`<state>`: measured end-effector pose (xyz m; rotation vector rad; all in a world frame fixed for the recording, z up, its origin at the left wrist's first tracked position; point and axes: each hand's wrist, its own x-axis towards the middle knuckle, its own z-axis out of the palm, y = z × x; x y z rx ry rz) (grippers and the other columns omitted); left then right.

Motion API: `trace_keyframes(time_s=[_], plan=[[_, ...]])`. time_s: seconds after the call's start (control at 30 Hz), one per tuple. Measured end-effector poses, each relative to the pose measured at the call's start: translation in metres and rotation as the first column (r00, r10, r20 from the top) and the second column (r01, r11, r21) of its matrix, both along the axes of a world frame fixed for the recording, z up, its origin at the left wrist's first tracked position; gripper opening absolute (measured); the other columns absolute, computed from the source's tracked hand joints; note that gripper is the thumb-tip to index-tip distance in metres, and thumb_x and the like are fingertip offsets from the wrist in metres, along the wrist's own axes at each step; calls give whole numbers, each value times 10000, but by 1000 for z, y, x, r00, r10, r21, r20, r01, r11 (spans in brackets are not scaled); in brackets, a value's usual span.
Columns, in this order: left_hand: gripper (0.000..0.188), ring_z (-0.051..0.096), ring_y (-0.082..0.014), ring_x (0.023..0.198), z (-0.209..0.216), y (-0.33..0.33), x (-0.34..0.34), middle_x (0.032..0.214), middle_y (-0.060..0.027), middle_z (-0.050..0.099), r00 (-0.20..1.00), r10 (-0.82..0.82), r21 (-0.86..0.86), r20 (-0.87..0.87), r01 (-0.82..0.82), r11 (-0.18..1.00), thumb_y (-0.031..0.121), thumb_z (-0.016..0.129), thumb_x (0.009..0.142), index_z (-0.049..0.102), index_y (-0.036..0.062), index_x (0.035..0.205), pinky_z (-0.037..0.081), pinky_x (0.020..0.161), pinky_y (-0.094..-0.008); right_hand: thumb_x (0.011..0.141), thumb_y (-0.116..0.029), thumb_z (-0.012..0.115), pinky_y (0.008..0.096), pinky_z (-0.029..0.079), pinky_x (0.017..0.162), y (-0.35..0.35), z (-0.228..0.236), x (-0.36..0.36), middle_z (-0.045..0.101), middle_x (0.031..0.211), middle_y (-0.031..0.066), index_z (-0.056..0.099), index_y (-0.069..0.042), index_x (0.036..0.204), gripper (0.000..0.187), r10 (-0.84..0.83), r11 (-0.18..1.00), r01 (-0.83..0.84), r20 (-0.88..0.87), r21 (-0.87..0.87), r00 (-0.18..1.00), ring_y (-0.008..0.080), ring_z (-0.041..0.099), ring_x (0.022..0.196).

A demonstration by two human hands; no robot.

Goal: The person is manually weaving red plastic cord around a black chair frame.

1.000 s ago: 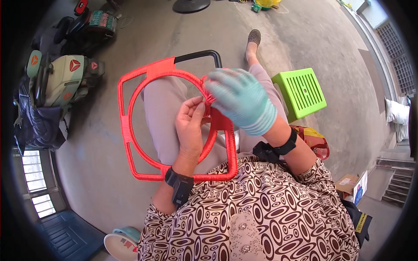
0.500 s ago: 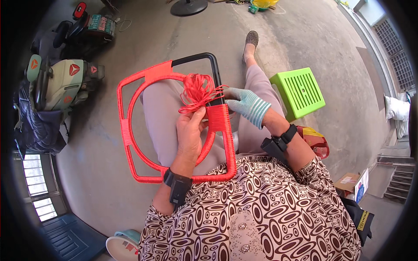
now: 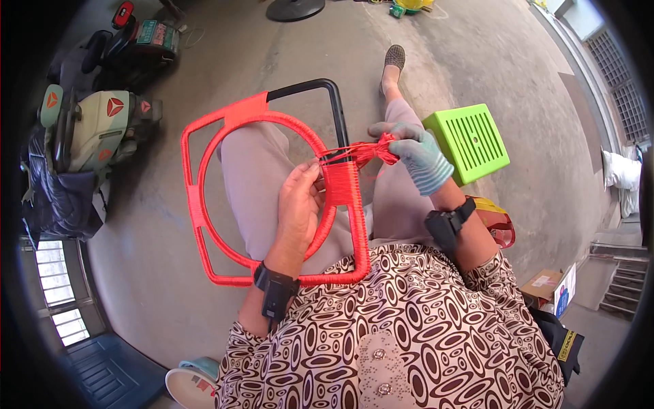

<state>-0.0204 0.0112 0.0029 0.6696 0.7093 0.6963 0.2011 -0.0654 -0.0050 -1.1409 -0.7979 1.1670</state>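
Observation:
A square metal frame with a round inner ring (image 3: 196,206) leans across my lap, mostly wrapped in red cord. Bare black tube (image 3: 336,112) shows along its far right corner. My bare left hand (image 3: 300,198) is closed on the wrapped band at the ring's right side, thumb on top by the cord's end. To the right of the frame, my right hand (image 3: 413,151), in a striped pale-blue glove, grips a bundle of red cord (image 3: 373,153). Strands run from the bundle over the black tube to the left thumb.
A lime-green slotted plastic stool (image 3: 470,144) stands right of my leg. Electric scooters (image 3: 109,123) are parked at the left. A red bag (image 3: 496,225) and a cardboard box (image 3: 541,283) lie at the right, basins (image 3: 191,385) at the lower left.
The cord bundle has passed from beside my left thumb, over the tube, to the right in my gloved right hand. The strands are now drawn out. My left hand and the frame stay nearly still.

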Motion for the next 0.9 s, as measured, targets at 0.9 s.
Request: trace_keyframes(time_s=[0.9], plan=[[71,612,-125,805,4,0,4,906,-56,640,993,-87,-43,82,90,995,111,538,923,554,43,934,505,763,-266,821,-109,655,258,508,780,10,-16,-45,660,919,94,617,44,1026,258,-14,973,30,71,-229,997,152,632,836]])
